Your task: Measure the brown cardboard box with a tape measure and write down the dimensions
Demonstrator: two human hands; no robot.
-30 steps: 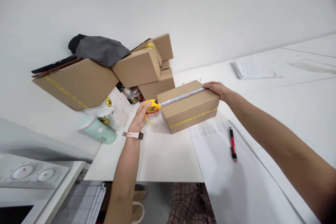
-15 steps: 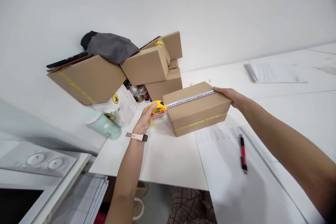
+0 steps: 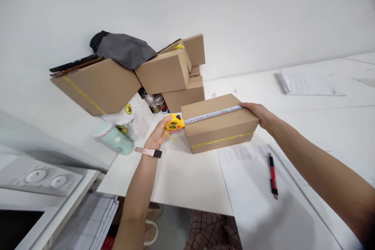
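A closed cardboard box (image 3: 218, 123) with a yellow strip along its side sits on the white table. My left hand (image 3: 158, 131) is closed around a yellow tape measure (image 3: 175, 122) at the box's left end. Its silver blade (image 3: 212, 115) stretches across the top of the box, numbers facing up. At the far right edge, my right hand (image 3: 256, 112) pinches the blade's end against the box, fingers curled over the side and partly hidden. A wrist strap with a dark face is on my left wrist.
Printed paper (image 3: 263, 187) with a red and black pen (image 3: 273, 175) lies in front of the box. Behind, at left, are stacked cardboard boxes (image 3: 161, 72), a grey cloth (image 3: 124, 50) and a mint tumbler (image 3: 115, 138). More papers (image 3: 307, 82) lie at the back right.
The tape measure's case has shifted slightly left and down with my left hand, and its face is turned more toward me. The blade still spans the box top, with my right hand at its end.
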